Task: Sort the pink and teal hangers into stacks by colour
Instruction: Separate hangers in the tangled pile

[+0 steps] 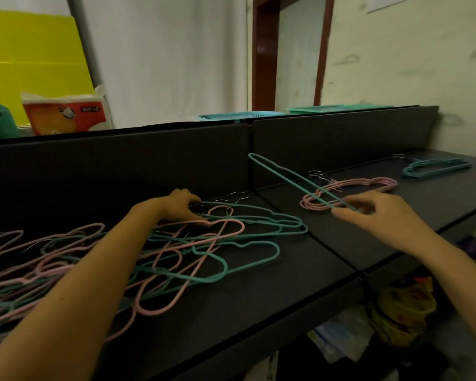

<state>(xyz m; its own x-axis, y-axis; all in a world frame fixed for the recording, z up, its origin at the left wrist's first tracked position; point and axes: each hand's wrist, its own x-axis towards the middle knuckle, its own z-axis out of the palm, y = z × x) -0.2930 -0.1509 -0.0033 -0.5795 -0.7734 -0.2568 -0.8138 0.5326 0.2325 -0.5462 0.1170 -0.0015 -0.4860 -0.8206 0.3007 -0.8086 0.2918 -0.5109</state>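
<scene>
Left hand [182,207] rests on a tangled pile [176,251] of thin, rounded pink and teal velvet-look hangers with wire hooks at the left of the matte black table [259,312]; its fingers curl down by the hooks, but a grip can't be made out. Right hand [377,214] pinches one end of a slim teal hanger [294,185], tilted up-left above the flat pink stack [368,185]. A small teal stack [437,166] lies flat at the far right, apart from the pink one.
</scene>
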